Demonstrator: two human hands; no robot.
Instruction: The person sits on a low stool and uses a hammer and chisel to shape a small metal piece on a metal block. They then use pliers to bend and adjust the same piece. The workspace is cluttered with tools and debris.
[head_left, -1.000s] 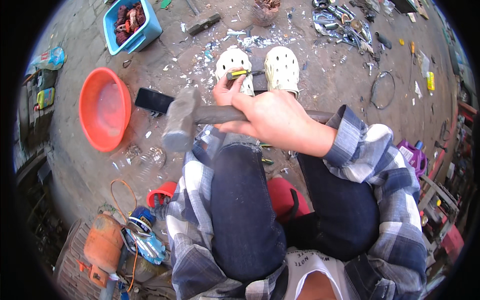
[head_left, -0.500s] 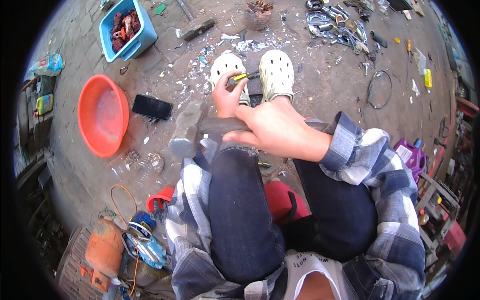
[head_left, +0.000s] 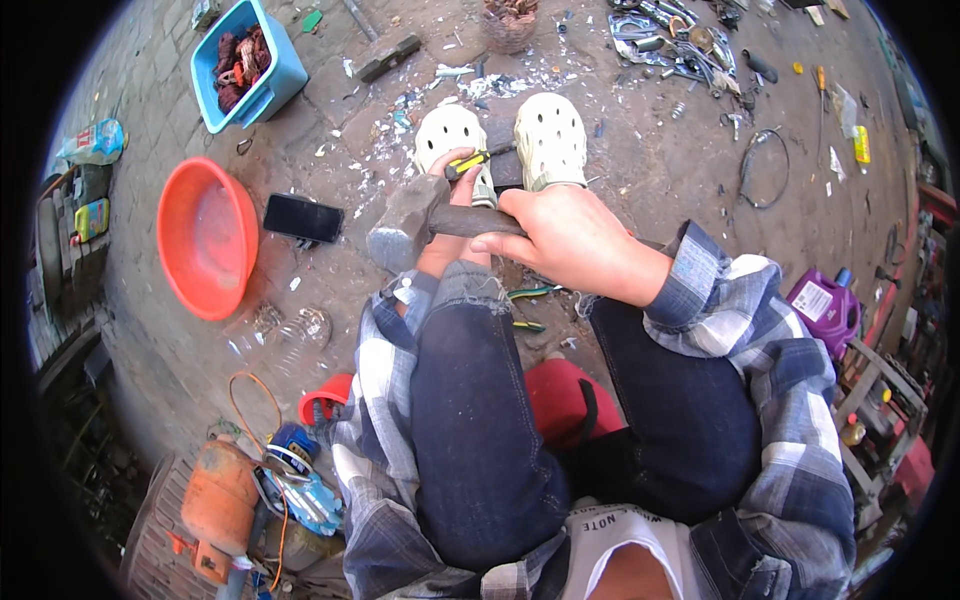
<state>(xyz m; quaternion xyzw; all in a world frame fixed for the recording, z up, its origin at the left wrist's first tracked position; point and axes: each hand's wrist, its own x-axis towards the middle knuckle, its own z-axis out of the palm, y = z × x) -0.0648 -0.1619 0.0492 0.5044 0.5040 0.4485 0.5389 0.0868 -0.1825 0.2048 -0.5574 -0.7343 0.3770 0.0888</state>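
Observation:
My right hand is wrapped round the dark handle of a hammer. The heavy grey hammer head hangs over my left wrist and hides part of that arm. Beyond it, my left hand grips a screwdriver-like tool with a yellow and black handle. Its dark shaft points right, between my two white clogs, toward a dark block on the ground. The tip is too small to make out. Below my right hand, green-and-yellow handles lie between my knees.
Left are an orange-red basin, a phone and a blue tub with reddish-brown bundles. A second hammer lies ahead amid white scraps. Metal parts and a wire loop lie right. An orange gas cylinder is lower left.
The hammer in my right hand has moved up and to the right, its head now over my left wrist. My left hand stays on the yellow and black tool.

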